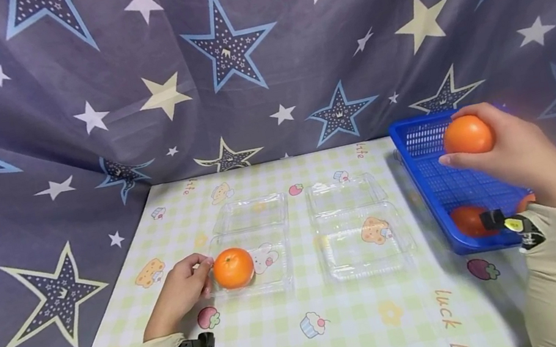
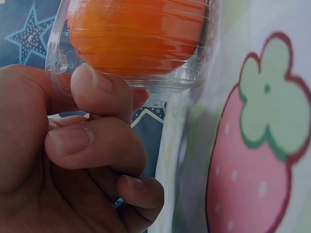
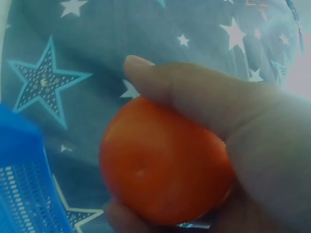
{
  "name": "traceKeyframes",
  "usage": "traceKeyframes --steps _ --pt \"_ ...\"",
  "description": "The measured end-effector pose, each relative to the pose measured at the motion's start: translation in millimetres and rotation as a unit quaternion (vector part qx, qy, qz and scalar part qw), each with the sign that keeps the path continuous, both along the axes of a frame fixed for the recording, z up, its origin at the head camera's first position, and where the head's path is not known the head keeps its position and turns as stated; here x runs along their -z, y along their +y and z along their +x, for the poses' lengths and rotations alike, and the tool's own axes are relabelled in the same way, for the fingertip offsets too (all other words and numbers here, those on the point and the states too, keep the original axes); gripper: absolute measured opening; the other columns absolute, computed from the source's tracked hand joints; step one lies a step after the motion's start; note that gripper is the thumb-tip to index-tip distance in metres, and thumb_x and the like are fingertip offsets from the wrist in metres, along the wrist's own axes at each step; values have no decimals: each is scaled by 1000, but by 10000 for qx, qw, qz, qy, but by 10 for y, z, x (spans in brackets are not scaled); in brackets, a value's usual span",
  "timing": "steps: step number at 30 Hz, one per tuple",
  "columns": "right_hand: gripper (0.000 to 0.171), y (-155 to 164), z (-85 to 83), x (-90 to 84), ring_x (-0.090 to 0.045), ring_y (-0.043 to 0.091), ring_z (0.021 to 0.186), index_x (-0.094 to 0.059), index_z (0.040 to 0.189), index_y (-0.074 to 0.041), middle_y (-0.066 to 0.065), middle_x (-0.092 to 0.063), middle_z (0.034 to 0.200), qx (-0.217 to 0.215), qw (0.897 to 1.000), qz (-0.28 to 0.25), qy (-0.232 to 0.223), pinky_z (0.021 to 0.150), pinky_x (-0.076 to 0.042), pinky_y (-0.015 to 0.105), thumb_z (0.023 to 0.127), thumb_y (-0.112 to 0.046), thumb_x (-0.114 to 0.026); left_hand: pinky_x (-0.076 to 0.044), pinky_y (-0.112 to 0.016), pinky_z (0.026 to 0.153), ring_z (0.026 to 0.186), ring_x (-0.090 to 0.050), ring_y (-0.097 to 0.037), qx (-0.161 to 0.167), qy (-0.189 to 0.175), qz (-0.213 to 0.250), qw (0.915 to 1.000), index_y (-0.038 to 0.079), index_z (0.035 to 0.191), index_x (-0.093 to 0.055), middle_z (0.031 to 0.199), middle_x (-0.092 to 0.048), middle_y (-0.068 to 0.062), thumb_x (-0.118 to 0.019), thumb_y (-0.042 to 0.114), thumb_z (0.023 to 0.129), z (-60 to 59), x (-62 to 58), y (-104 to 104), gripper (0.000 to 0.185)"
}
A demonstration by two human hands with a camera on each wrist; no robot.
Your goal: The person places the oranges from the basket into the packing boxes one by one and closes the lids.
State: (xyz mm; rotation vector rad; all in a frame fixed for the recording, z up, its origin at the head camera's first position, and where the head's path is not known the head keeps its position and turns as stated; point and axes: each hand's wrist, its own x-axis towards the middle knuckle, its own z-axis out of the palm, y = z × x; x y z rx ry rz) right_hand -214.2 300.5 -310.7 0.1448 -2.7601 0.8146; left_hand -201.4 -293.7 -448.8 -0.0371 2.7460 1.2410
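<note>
Right hand (image 1: 526,154) has the held orange (image 1: 468,135) wrapped above the blue basket (image 1: 437,173), far right; slick skin could slip. Left hand (image 1: 180,291) pinches the left clear box (image 1: 277,284), near left: one tug might roll the boxed orange (image 1: 233,268) out.

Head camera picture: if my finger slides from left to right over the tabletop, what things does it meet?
The left hand → the orange fruit in the left clear box → the right clear box → the blue basket.
</note>
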Motion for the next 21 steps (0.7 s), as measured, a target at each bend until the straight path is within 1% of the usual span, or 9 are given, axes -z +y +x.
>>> traceKeyframes --steps 4,12,16,18,21 --pt "78 -59 42 -52 -61 43 99 -51 145 -26 20 -62 124 46 9999 -136 34 66 -45 40 81 -54 -85 -36 -29 47 50 -45 -16 -11 0 -2 10000 9 103 -62 61 -58 -4 -53 36 109 -2 4 2 30" --pt "75 -183 150 -111 -60 38 98 -54 144 -34 15 -64 124 46 9989 -399 230 68 -45 41 79 -51 -88 -37 -29 48 51 -47 -18 10 11 86 10000 9 103 -62 61 -58 -5 -53 36 109 4 -5 27 29" --pt "75 -269 169 -113 -60 36 100 -54 146 -37 14 -64 128 -3 9981 -572 240 70 -47 40 79 -51 -87 -37 -29 48 51 -47 -18 21 30 69 10000 9 103 -62 61 -58 -5 -53 35 109 11 -3 24 28" --pt "77 -319 167 -113 -59 37 102 -53 147 -38 15 -63 132 -7 9979 -605 230 71 -47 40 80 -52 -86 -36 -30 48 51 -46 -18 22 51 59 10000 9 102 -62 60 -58 -5 -53 34 109 6 4 14 28" --pt "76 -411 163 -128 -59 37 104 -53 148 -40 15 -63 133 -47 9977 -611 303 72 -48 40 81 -54 -85 -36 -29 47 49 -45 -17 25 71 67 9999 9 102 -63 59 -58 -6 -54 35 109 -9 17 3 28"
